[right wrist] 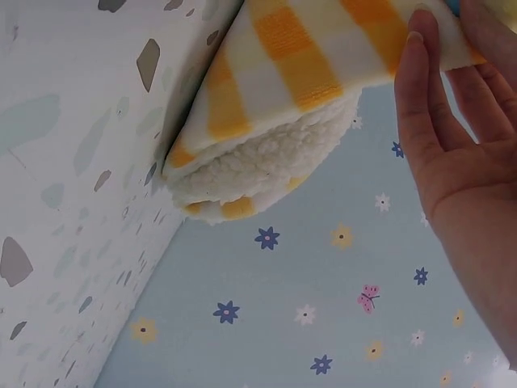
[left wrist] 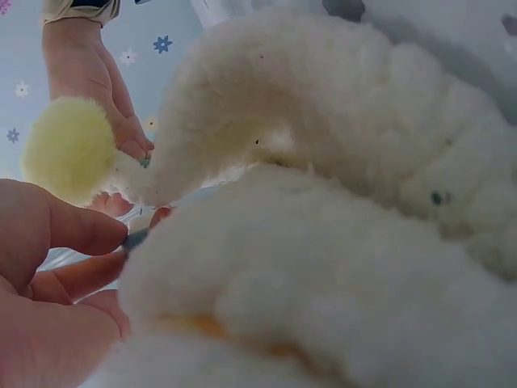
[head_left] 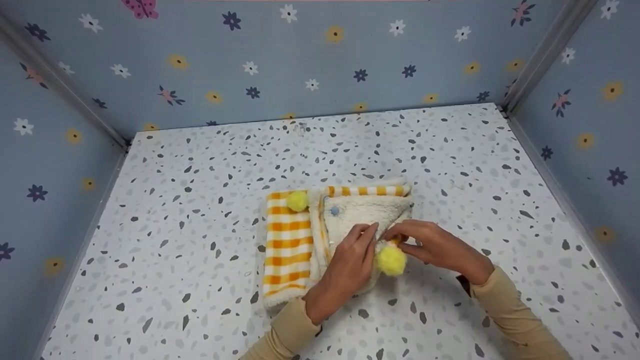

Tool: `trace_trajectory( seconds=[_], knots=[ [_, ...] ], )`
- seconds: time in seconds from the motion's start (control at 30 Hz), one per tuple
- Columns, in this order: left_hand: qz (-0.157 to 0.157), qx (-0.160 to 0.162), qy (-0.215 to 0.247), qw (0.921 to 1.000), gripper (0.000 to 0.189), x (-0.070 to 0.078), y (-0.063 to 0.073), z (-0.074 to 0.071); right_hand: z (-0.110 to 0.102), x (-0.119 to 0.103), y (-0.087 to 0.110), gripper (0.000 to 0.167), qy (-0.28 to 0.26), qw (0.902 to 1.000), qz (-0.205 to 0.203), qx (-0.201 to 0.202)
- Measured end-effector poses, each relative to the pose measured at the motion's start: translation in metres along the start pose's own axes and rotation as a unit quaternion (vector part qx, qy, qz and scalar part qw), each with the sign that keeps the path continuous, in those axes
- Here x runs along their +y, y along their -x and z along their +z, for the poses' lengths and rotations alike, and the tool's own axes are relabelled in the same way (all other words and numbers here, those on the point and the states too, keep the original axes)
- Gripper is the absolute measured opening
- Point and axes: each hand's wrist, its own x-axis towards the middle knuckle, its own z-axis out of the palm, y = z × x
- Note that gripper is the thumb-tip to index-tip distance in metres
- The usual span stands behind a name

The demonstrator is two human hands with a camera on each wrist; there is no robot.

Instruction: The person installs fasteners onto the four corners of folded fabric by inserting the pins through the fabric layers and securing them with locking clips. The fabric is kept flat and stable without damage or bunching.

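Observation:
A folded fleece-lined cloth, checked orange and white, lies on the table with its fluffy cream lining partly turned up. One yellow pom-pom sits at its upper left; another pom-pom hangs at the right edge between the hands. A round blue snap button shows on the lining. My left hand lies over the cloth, and in the left wrist view its thumb and finger pinch a small blue piece at the fleece edge. My right hand pinches the raised cloth corner beside the pom-pom.
The speckled white table extends around the cloth. Blue flower-patterned panels stand along its back, left and right sides, joined by grey corner strips.

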Motion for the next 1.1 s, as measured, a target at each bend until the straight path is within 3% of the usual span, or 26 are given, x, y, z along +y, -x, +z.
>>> trace_trajectory(
  seconds=[0.13,0.53,0.67,0.9,1.1],
  knots=[
    [0.017,-0.009,-0.029,0.9994,0.032,0.001,0.001,0.002,0.0,0.0,0.001,0.033,-0.003,1.0,0.001,-0.003],
    [0.026,0.004,-0.006,0.9996,0.032,0.007,0.004,0.003,-0.002,-0.002,-0.001,0.033,-0.042,0.9988,0.024,-0.008],
    [0.036,-0.002,-0.01,0.9993,0.033,0.008,0.004,0.003,-0.005,-0.002,-0.001,0.033,-0.043,0.999,0.012,-0.002],
    [0.019,-0.012,0.009,0.9997,0.031,0.012,0.005,0.005,-0.009,-0.002,-0.001,0.031,-0.023,0.9994,-0.025,0.003],
    [0.01,-0.022,0.029,0.9993,0.025,0.016,0.008,0.011,-0.014,0.0,0.003,0.022,-0.03,0.9991,0.004,-0.03]
  ],
)
